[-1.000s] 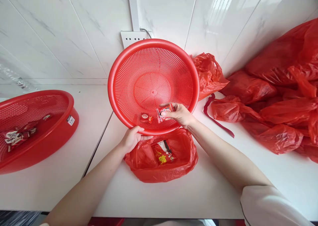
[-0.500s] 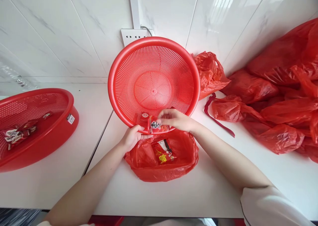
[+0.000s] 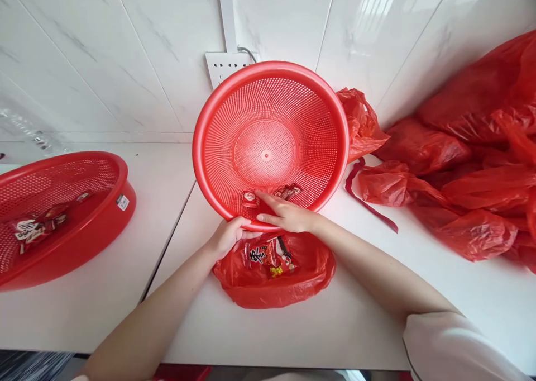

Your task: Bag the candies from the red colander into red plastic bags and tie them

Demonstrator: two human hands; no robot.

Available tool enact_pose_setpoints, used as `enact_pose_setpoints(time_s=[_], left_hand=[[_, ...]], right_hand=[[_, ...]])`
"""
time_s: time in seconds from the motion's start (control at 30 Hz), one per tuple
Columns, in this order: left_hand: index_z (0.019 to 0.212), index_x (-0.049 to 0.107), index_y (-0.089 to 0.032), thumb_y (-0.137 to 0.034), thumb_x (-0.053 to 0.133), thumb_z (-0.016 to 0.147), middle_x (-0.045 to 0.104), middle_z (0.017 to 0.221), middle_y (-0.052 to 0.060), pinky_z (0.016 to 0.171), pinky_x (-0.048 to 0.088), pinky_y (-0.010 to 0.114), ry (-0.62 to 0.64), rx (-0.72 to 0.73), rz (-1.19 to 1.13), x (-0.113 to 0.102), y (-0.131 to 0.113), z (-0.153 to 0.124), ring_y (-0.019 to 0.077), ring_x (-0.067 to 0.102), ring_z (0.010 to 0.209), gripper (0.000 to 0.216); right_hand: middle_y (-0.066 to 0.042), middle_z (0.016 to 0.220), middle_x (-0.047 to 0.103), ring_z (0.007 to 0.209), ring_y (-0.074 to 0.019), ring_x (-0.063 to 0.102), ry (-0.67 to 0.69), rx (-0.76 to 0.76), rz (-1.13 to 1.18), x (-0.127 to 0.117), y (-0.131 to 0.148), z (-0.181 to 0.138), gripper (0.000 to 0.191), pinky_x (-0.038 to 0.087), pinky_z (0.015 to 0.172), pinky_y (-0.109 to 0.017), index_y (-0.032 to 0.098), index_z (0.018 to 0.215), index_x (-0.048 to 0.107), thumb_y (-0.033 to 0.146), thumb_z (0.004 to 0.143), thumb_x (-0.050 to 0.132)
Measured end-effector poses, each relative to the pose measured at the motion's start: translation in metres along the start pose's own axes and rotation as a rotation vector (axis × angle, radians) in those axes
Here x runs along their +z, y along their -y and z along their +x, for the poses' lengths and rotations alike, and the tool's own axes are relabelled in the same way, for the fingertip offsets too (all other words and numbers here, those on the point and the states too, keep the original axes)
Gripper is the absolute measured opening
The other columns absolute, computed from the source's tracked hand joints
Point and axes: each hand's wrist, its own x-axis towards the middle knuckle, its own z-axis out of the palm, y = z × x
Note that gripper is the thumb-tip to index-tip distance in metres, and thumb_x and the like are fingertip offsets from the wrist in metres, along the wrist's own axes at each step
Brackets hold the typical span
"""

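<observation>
Now, left hand (image 3: 228,238) in a grip on the red basket (image 3: 264,146), right hand (image 3: 288,216) open beside a little red packet (image 3: 248,199).

The white table (image 3: 352,325) carries an open bag (image 3: 276,298), piled bags (image 3: 469,230), ribbon (image 3: 371,205) and left basket (image 3: 100,230).

Head cam looks fwd & dn at hands (image 3: 292,216), mid dist.

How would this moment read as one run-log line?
left grip: holding middle basket by rim | right grip: in basket, beside packets | bag: open, more packets inside
</observation>
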Motion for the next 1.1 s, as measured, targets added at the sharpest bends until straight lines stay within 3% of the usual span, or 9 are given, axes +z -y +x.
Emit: enact_pose_setpoints(time_s=[0.07,0.17,0.33,0.4,0.6,0.77,0.97,1.1], left_hand=[[0.107,0.066,-0.010,-0.014,0.054,0.078,0.070,0.112,0.013,0.091,0.054,0.046,0.014,0.002,0.014,-0.001,0.001,0.000,0.0295,0.066,0.105,0.032],[0.101,0.067,-0.008,-0.014,0.055,0.076,0.071,0.107,0.013,0.089,0.055,0.046,-0.021,-0.026,-0.001,-0.002,0.000,0.000,0.0291,0.067,0.100,0.029],[0.091,0.069,-0.006,-0.014,0.055,0.074,0.073,0.096,0.014,0.089,0.055,0.045,-0.049,-0.061,-0.028,-0.001,-0.007,0.000,0.0277,0.069,0.094,0.023],[0.090,0.069,-0.006,-0.014,0.055,0.074,0.074,0.096,0.014,0.089,0.055,0.045,-0.049,-0.070,-0.022,0.000,-0.009,0.000,0.0275,0.069,0.093,0.022],[0.095,0.069,-0.005,-0.013,0.054,0.076,0.073,0.102,0.016,0.092,0.053,0.046,-0.024,-0.103,-0.037,-0.003,-0.009,0.001,0.0275,0.070,0.092,0.026],[0.096,0.070,-0.007,-0.012,0.054,0.077,0.073,0.102,0.015,0.093,0.052,0.048,-0.015,-0.089,-0.044,-0.006,-0.006,0.003,0.0278,0.069,0.094,0.025],[0.098,0.070,-0.007,-0.013,0.053,0.077,0.071,0.107,0.015,0.092,0.052,0.049,-0.006,-0.079,-0.036,-0.007,-0.006,0.004,0.0286,0.068,0.098,0.028],[0.101,0.069,-0.007,-0.014,0.054,0.077,0.070,0.110,0.015,0.092,0.052,0.049,0.015,-0.064,-0.017,-0.008,-0.005,0.004,0.0294,0.066,0.102,0.029]], right_hand=[[-0.017,0.147,0.041,0.133,-0.0266,0.044,0.027,-0.017,0.033,0.003,-0.002,0.000,0.068,0.035,0.110,-0.046,0.016,0.150,0.027,0.046,0.093,0.049],[-0.013,0.129,0.060,0.117,-0.0234,0.059,-0.063,-0.003,0.172,0.003,-0.005,0.001,0.055,0.043,0.104,-0.044,0.019,0.140,0.044,0.036,0.089,0.058],[-0.009,0.105,0.071,0.090,-0.0175,0.070,-0.169,0.315,0.877,-0.001,-0.017,0.008,0.038,0.057,0.083,-0.034,0.015,0.118,0.060,0.027,0.082,0.067],[-0.008,0.098,0.072,0.086,-0.0158,0.070,-0.208,0.411,1.048,-0.003,-0.020,0.009,0.039,0.059,0.079,-0.030,0.015,0.115,0.062,0.024,0.078,0.072],[-0.002,0.083,0.072,0.069,-0.0101,0.069,-0.230,0.457,1.045,-0.003,-0.017,0.007,0.046,0.059,0.062,-0.021,0.020,0.118,0.064,0.023,0.074,0.077],[0.000,0.079,0.069,0.067,-0.0096,0.067,-0.180,0.458,1.081,-0.001,-0.012,0.007,0.048,0.060,0.062,-0.021,0.017,0.113,0.064,0.021,0.068,0.080],[-0.005,0.089,0.071,0.081,-0.0137,0.069,-0.117,0.360,1.039,-0.004,-0.010,0.005,0.027,0.059,0.066,-0.023,0.015,0.089,0.063,0.023,0.068,0.079],[-0.004,0.084,0.072,0.076,-0.0128,0.070,-0.111,0.398,1.011,-0.001,-0.011,0.006,0.033,0.059,0.063,-0.022,0.015,0.094,0.065,0.024,0.067,0.081]])
